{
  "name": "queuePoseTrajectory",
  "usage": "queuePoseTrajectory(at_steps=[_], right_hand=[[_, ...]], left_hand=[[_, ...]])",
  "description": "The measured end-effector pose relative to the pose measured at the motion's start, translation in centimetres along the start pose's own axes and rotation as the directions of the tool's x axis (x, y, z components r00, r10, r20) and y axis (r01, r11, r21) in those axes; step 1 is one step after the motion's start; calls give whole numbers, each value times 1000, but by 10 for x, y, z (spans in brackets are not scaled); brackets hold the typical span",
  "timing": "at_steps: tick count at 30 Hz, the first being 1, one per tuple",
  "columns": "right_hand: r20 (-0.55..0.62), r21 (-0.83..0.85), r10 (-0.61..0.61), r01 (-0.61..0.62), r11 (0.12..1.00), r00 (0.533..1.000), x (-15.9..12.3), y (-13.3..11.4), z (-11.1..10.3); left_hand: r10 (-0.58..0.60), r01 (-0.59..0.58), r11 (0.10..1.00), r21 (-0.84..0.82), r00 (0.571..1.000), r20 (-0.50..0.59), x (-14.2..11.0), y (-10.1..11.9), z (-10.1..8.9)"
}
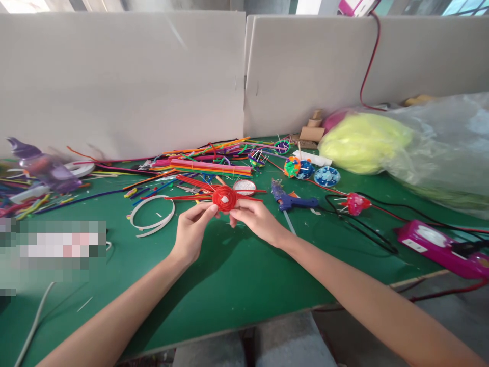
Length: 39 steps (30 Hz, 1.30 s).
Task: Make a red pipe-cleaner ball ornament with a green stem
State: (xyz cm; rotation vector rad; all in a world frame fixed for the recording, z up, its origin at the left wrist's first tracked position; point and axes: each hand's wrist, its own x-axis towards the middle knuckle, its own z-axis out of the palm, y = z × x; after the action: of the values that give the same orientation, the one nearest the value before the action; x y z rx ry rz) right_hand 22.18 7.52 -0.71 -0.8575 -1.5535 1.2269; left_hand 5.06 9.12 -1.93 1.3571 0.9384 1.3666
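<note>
L hand (193, 225) & R hand (263, 220) each pinched one side of the red rosette (224, 198), which sat directly btwn their fingertips, neither nearer, round w/ no clear long axis, over the table (267, 285), well back from its near edge.

Beyond pale panels (122, 76) shows perhaps a window (465, 7).

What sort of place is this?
Probably a craft workshop: a glue gun and a bundle of coloured stems lie on the green table, near a handheld red rosette.
</note>
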Motion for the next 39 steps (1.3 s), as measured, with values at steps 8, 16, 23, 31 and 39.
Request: queuePoseTrajectory(at_steps=[8, 16, 23, 31, 39], right_hand=[[-20, -26, -7, 6, 1000, 1000, 1, -2, -1], [-24, 8, 23, -22, 1000, 999, 2, 2, -1], [-33, -10, 8, -9, 1000, 999, 2, 8, -2], [-35, -22, 33, -33, 999, 999, 1, 7, -1], [-2, 21, 81, -81, 996, 997, 1, 6, -1]], left_hand=[[-39, 38, 999, 17, 997, 70, 0, 1, 0], [-24, 19, 998, 56, 996, 84, -2, 3, 2], [-8, 0, 998, 69, 993, 120, -4, 6, 4], [-7, -4, 997, 81, 990, 141, -5, 6, 4], [-10, -5, 996, 84, 985, 173, -6, 5, 4]])
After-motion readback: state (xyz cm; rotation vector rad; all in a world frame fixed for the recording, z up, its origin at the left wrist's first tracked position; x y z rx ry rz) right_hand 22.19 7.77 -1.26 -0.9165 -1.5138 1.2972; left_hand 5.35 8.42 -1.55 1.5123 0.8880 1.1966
